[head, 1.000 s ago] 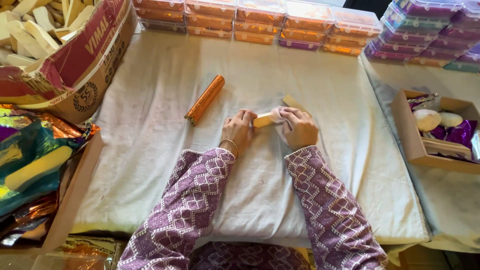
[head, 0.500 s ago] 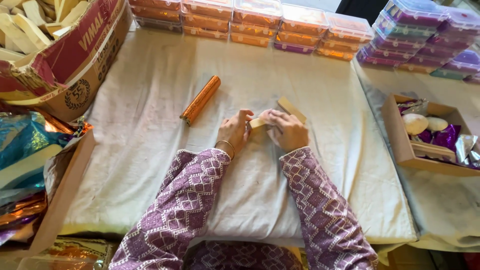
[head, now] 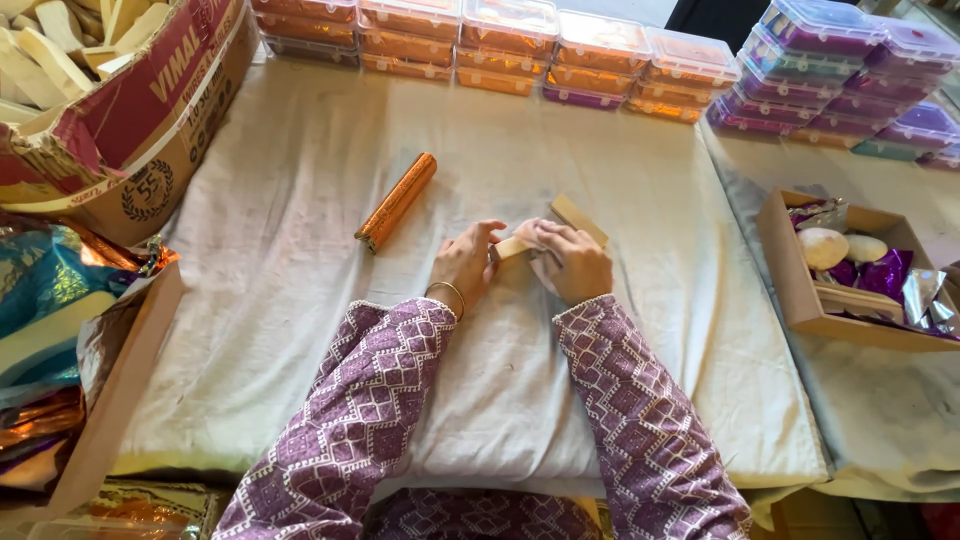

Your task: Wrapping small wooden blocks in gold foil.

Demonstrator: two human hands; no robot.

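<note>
Both my hands meet at the middle of the white cloth (head: 300,300). My left hand (head: 466,262) and my right hand (head: 570,260) together grip a small pale wooden block (head: 512,247) with white wrapping around it. A second pale wooden piece (head: 578,218) lies just beyond my right hand. An orange foil-wrapped roll (head: 397,201) rests on the cloth to the left of my hands, untouched. Both arms wear purple patterned sleeves; a bangle sits on my left wrist.
Stacked clear-lidded boxes in orange (head: 480,45) and purple (head: 850,70) line the far edge. A big cardboard carton (head: 130,130) of pale wooden pieces stands at far left. A small open box (head: 790,270) with round white items and purple foil sits right. Shiny foil wrappers (head: 50,300) lie left.
My hands have kept working the small block between them, fingers shifting slightly. The view has drifted a little; the orange roll has not moved.
</note>
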